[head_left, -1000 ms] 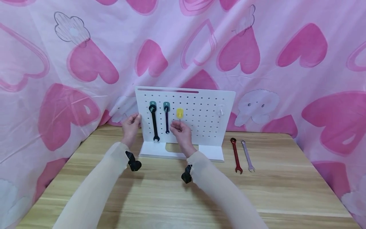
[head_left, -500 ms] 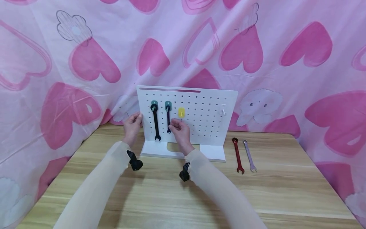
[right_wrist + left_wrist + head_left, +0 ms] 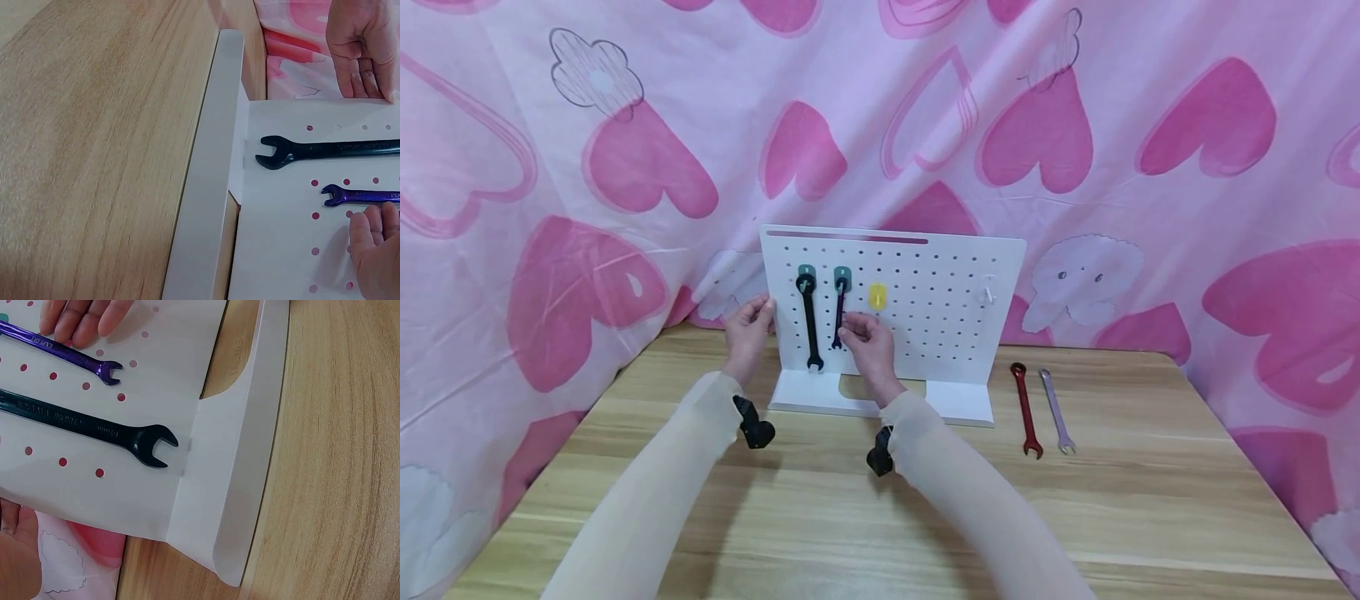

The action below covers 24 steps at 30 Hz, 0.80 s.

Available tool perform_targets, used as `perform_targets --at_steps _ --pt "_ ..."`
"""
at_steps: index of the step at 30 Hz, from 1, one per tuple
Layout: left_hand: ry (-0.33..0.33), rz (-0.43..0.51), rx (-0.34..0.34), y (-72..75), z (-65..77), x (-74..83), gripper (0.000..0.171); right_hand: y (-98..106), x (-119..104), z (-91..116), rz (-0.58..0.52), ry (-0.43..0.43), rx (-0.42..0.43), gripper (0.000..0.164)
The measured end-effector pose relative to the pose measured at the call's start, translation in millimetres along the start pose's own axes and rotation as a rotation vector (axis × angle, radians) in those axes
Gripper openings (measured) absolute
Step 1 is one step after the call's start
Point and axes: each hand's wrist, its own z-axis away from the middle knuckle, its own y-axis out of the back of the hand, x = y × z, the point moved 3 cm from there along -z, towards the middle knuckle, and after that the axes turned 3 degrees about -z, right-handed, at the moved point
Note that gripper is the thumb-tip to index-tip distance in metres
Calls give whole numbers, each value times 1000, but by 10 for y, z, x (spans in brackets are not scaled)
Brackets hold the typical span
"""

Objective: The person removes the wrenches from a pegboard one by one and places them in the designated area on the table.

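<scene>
A white pegboard (image 3: 925,333) stands on the table, and my left hand (image 3: 747,337) grips its left edge between thumb and fingers. A large black combination wrench (image 3: 809,323) hangs from a green hook on the board's left. Beside it a smaller purple wrench (image 3: 59,350) hangs from a second green hook (image 3: 842,275), its lower end tilted slightly left. My right hand (image 3: 870,350) is at the purple wrench's right side. In the right wrist view the right hand's extended fingers (image 3: 373,222) touch the shaft, without curling round it.
A yellow hook (image 3: 877,296) and a clear hook (image 3: 988,292) are on the board. To its right, a red wrench (image 3: 1027,412) and a silver wrench (image 3: 1057,412) lie on the wooden table (image 3: 820,517). A pink heart-patterned cloth (image 3: 880,125) hangs behind.
My right hand has moved a little left, to the purple wrench, and that wrench's lower end has swung slightly left. The left hand keeps its hold on the pegboard's edge.
</scene>
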Motion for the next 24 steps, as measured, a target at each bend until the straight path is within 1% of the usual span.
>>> perform_targets --at_steps 7,12,17,24 --pt "6 -1 -5 3 2 1 40 -27 -4 6 -14 -18 0 27" --pt "6 2 -6 -4 9 2 40 -51 1 2 -22 -8 0 26" --pt "24 9 -5 -10 12 8 40 -75 11 -1 -24 -2 1 25" --pt "19 3 -4 -2 8 9 39 -95 24 -4 -18 -2 -2 25"
